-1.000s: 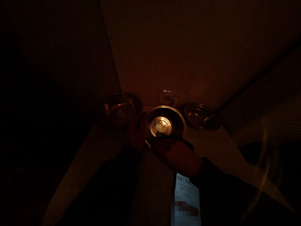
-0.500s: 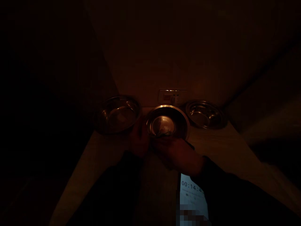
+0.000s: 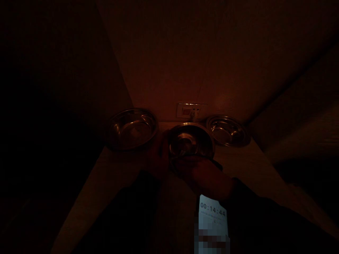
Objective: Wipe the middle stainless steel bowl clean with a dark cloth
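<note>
The scene is very dark. A round metal bowl (image 3: pixel 197 131) stands in the middle. At its left side is my left hand (image 3: pixel 158 158), close against the bowl's wall; its fingers are too dim to tell their grip. My right hand (image 3: pixel 203 173) lies over the near rim with its fingers bent together toward the bowl's inside. A dark edge sticks out by that hand, but I cannot make out what it belongs to. Something small and pale shows faintly at the bowl's near inner side.
Other metal bowls stand on the left (image 3: pixel 132 130) and the right (image 3: pixel 229 130) of the wooden table (image 3: pixel 90 187). Behind is a wall socket (image 3: pixel 192 110) with a plug. A lit phone (image 3: pixel 213 211) reading 00:14:44 lies below my right wrist.
The middle bowl has shifted slightly right and nearer, along with my right hand. Its inside looks darker. My left hand has hardly moved. The view has turned slightly.
</note>
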{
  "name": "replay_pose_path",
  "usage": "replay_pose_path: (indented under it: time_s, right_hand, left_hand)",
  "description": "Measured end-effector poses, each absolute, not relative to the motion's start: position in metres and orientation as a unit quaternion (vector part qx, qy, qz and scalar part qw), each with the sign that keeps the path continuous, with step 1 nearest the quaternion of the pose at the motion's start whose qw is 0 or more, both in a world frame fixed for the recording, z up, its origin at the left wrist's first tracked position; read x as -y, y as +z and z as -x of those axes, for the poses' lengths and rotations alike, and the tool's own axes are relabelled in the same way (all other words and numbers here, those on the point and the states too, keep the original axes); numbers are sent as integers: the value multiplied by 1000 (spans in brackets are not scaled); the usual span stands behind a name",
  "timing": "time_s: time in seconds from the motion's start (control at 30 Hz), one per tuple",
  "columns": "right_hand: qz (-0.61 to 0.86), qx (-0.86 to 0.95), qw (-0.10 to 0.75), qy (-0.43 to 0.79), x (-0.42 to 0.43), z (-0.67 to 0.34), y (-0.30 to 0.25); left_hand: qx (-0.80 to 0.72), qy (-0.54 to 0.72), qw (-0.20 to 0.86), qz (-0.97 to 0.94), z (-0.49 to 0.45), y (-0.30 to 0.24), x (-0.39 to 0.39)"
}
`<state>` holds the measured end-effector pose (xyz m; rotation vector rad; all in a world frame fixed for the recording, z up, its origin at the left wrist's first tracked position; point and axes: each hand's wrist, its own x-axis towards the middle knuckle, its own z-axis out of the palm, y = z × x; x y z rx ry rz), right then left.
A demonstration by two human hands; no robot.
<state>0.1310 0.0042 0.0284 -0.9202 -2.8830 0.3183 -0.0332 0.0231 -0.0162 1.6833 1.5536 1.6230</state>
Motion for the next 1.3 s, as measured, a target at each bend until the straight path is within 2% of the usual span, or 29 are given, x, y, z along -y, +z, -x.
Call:
replay_pose_path:
  time_s: [0.23, 0.43, 0.57, 0.83, 1.13, 1.3]
  right_hand:
    - [326, 936, 69, 112, -2, -118, 25]
    - [280, 959, -7, 32, 0, -149, 32]
    - [295, 955, -19, 16, 2, -148, 33]
    - [330, 938, 70, 82, 1, -108, 20]
    - [288, 957, -21, 9, -2, -138, 38]
    - [288, 957, -6, 31, -2, -137, 33]
  left_hand:
    - [-567, 558, 148, -587, 37, -15, -21]
    - [-557, 555, 150, -599, 39, -19, -22]
    - [-544, 573, 145, -596, 36, -17, -22]
    - [-567, 572, 144, -574, 40, -16, -22]
    - [-540, 586, 142, -587, 42, -21, -22]
    - [-532, 595, 160, -581, 36, -19, -21]
